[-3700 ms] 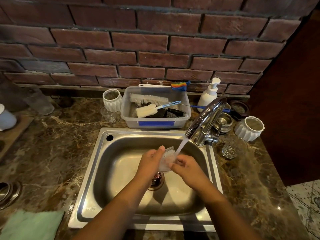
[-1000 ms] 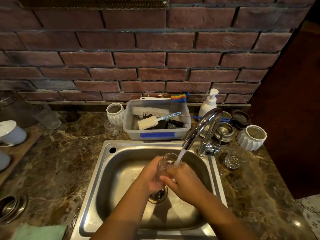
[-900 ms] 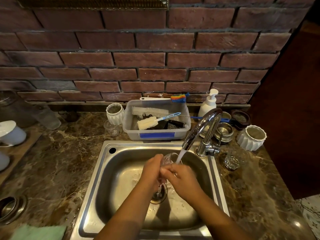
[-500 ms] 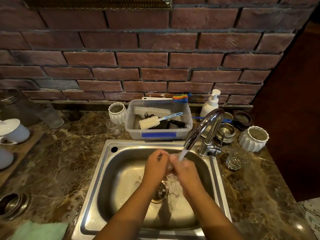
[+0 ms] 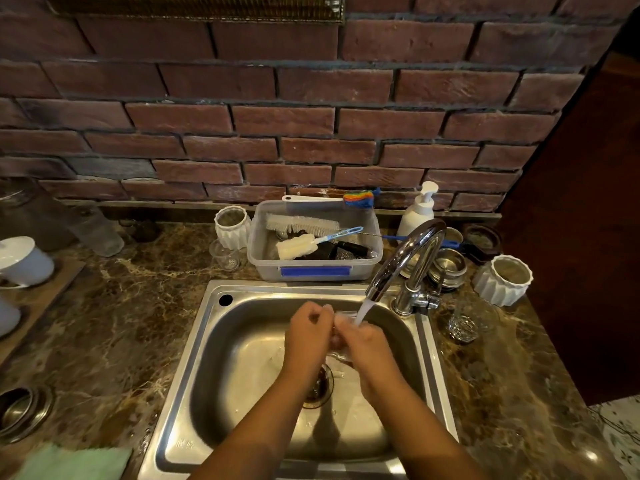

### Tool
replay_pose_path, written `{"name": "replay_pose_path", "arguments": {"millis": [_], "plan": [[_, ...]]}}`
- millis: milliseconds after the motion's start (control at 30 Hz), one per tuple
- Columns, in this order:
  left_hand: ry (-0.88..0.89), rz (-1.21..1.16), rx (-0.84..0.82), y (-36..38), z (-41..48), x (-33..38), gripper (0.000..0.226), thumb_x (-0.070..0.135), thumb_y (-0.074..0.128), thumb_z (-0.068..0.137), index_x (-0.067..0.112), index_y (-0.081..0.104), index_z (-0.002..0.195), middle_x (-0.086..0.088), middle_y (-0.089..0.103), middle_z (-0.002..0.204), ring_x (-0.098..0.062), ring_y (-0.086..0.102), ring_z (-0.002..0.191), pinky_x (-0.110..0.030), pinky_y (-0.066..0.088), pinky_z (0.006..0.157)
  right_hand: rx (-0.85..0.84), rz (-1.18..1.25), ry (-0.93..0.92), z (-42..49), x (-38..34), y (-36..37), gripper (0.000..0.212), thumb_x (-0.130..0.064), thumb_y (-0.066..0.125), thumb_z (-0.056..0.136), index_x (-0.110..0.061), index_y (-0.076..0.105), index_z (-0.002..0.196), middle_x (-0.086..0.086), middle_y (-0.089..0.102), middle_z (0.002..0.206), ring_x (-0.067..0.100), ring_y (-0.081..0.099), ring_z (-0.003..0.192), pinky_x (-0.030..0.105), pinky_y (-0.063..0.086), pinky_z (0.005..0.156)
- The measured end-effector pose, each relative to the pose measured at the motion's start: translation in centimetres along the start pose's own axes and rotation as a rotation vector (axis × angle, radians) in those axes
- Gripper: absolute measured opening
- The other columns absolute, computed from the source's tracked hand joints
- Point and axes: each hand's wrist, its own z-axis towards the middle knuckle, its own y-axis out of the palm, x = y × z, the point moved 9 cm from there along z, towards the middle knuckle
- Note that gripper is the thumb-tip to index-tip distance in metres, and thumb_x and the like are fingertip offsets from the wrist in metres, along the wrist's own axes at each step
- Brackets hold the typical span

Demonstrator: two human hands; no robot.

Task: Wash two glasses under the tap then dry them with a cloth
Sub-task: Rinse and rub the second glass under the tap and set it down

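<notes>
The left hand point(image 5: 308, 337) and right hand point(image 5: 367, 345) meet, both curled round 1 glass point(image 5: 343, 316) beneath the tap point(image 5: 408, 258). Another glass point(image 5: 464, 323) stands to their right.

Two white ribbed ceramic pots point(image 5: 232, 226) point(image 5: 502, 279), two clear glasses point(image 5: 227, 256) point(image 5: 464, 325) standing on the surface point(image 5: 121, 323). One chrome tap point(image 5: 410, 256), one white pump bottle point(image 5: 415, 213).

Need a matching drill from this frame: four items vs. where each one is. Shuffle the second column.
Items
1. glass
2. green cloth
3. soap bottle
4. second glass

Places
A. on the counter, right of the tap
B. near-left corner of the counter
C. gripped by left hand and right hand over the sink, in the water stream
D. behind the tap, by the brick wall

Pairs: 1-C, 2-B, 3-D, 4-A
</notes>
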Motion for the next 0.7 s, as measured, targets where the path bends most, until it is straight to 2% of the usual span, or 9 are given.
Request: {"name": "replay_pose_path", "arguments": {"millis": [100, 167, 200, 267, 367, 433, 533, 600, 700], "plan": [[0.374, 0.355, -0.047, 1.1, -1.5, 3.5, 0.009, 0.029, 0.058, 0.097, 0.021, 0.06, 0.092, 0.004, 0.059, 0.09, -0.01, 0.059, 0.081, -0.03, 0.054, 0.07, 0.029, 0.438, 0.333, 0.3, 3.3, -0.4, 0.032, -0.035, 0.052, 0.1, -0.013, 0.071, 0.113, 0.014, 0.076, 0.109, 0.032, 0.066, 0.11, 0.057, 0.045, 0.106], [0.475, 0.443, -0.099, 1.9, -2.0, 4.1, 0.008, 0.03, 0.056, 0.098, 0.022, 0.059, 0.095, 0.007, 0.055, 0.091, -0.007, 0.055, 0.08, -0.027, 0.05, 0.068, -0.033, 0.529, 0.351, 0.3, 3.5, -0.2, 0.037, -0.036, 0.049, 0.101, -0.01, 0.069, 0.119, 0.016, 0.075, 0.114, 0.033, 0.066, 0.114, 0.058, 0.039, 0.11], [0.441, 0.401, -0.111, 1.9, -1.8, 3.9, 0.009, 0.029, 0.054, 0.099, 0.022, 0.06, 0.096, 0.007, 0.056, 0.091, -0.007, 0.056, 0.081, -0.026, 0.051, 0.068, -0.038, 0.515, 0.311, 0.4, 3.2, -0.4, 0.036, -0.033, 0.049, 0.102, -0.007, 0.07, 0.117, 0.017, 0.075, 0.112, 0.032, 0.068, 0.112, 0.055, 0.043, 0.108], [0.255, 0.218, -0.125, 2.0, -1.1, 2.8, 0.014, 0.025, 0.051, 0.102, 0.019, 0.062, 0.096, 0.003, 0.061, 0.09, -0.008, 0.059, 0.079, -0.021, 0.051, 0.064, 0.048, 0.298, 0.165, 0.5, 1.9, -1.5, 0.032, -0.028, 0.05, 0.103, -0.005, 0.072, 0.106, 0.018, 0.077, 0.1, 0.029, 0.072, 0.098, 0.043, 0.056, 0.089], [-0.305, -0.186, -0.146, 2.9, -1.3, -0.8, 0.021, 0.027, 0.051, 0.101, 0.013, 0.065, 0.096, -0.006, 0.067, 0.091, -0.017, 0.063, 0.08, -0.025, 0.05, 0.06, 0.104, -0.252, -0.154, -0.3, -1.8, -1.9, 0.032, -0.029, 0.054, 0.1, -0.014, 0.072, 0.078, 0.005, 0.073, 0.069, 0.012, 0.07, 0.068, 0.033, 0.055, 0.067], [-0.631, -0.444, -0.209, 3.6, -2.6, -2.7, 0.024, 0.031, 0.059, 0.097, 0.01, 0.068, 0.097, -0.009, 0.067, 0.085, -0.019, 0.062, 0.076, -0.029, 0.052, 0.063, 0.018, -0.693, -0.42, -1.4, -4.2, -0.1, 0.029, -0.031, 0.056, 0.098, -0.02, 0.072, 0.077, -0.002, 0.071, 0.068, 0.006, 0.067, 0.068, 0.034, 0.053, 0.076], [-0.837, -0.76, -0.401, 4.4, -4.0, -3.4, 0.025, 0.033, 0.06, 0.096, 0.008, 0.065, 0.099, -0.005, 0.06, 0.072, -0.011, 0.052, 0.045, -0.022, 0.047, 0.04, -0.091, -1.327, -0.652, -2.7, -4.9, 2.8, 0.034, -0.043, 0.044, 0.102, -0.025, 0.073, 0.1, 0.0, 0.076, 0.097, 0.014, 0.066, 0.1, 0.04, 0.033, 0.114], [-0.839, -0.787, -0.462, 4.5, -4.5, -3.3, 0.022, 0.032, 0.063, 0.093, 0.01, 0.064, 0.095, -0.004, 0.06, 0.068, -0.011, 0.053, 0.043, -0.022, 0.048, 0.042, -0.068, -1.344, -0.689, -3.1, -4.9, 2.9, 0.039, -0.046, 0.04, 0.102, -0.026, 0.072, 0.096, -0.001, 0.076, 0.093, 0.015, 0.066, 0.095, 0.038, 0.029, 0.113], [-0.643, -0.616, -0.273, 3.5, -3.2, -3.1, 0.023, 0.03, 0.057, 0.097, 0.01, 0.067, 0.095, -0.009, 0.069, 0.08, -0.019, 0.066, 0.071, -0.029, 0.055, 0.06, 0.01, -0.939, -0.59, -2.9, -4.6, 1.4, 0.032, -0.04, 0.05, 0.099, -0.025, 0.072, 0.08, -0.005, 0.071, 0.075, 0.009, 0.064, 0.076, 0.028, 0.045, 0.089]]}}
